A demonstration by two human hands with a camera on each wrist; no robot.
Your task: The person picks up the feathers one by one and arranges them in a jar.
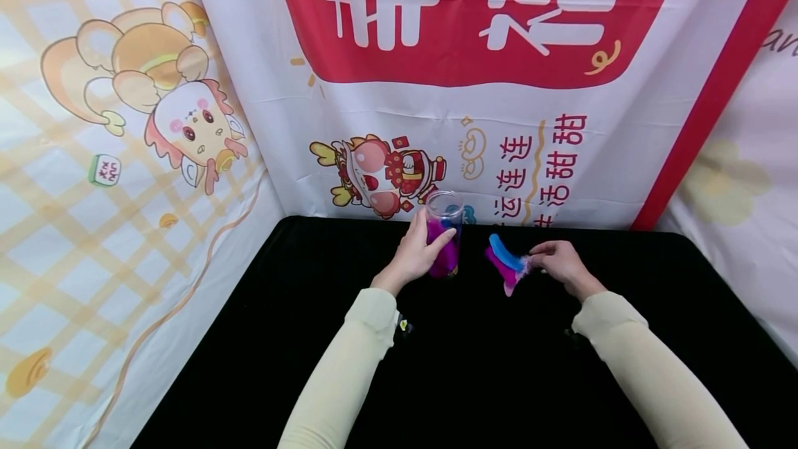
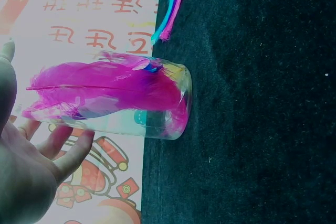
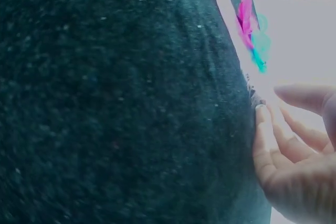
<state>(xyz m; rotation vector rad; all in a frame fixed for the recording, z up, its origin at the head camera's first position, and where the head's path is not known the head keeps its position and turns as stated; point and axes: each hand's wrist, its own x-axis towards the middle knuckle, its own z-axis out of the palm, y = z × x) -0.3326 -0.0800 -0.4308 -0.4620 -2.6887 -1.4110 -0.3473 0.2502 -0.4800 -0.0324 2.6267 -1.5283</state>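
Observation:
My left hand (image 1: 416,247) grips a clear plastic cup (image 1: 445,208) from its left side, near the back of the table. Inside the cup are magenta feathers (image 2: 105,87), with a little blue and yellow among them in the left wrist view. To the right, my right hand (image 1: 559,263) pinches several feathers (image 1: 508,262), blue, magenta and pale pink, by their ends. These feathers point left toward the cup but are apart from it. In the right wrist view, fingertips (image 3: 261,109) and thumb meet at the feather ends, where strong glare hides detail.
A black cloth covers the table (image 1: 486,373). Behind it hangs a white and red printed curtain (image 1: 262,89), close to the cup. A yellow checked curtain (image 1: 93,227) stands along the left side, and another pale curtain (image 1: 742,179) on the right.

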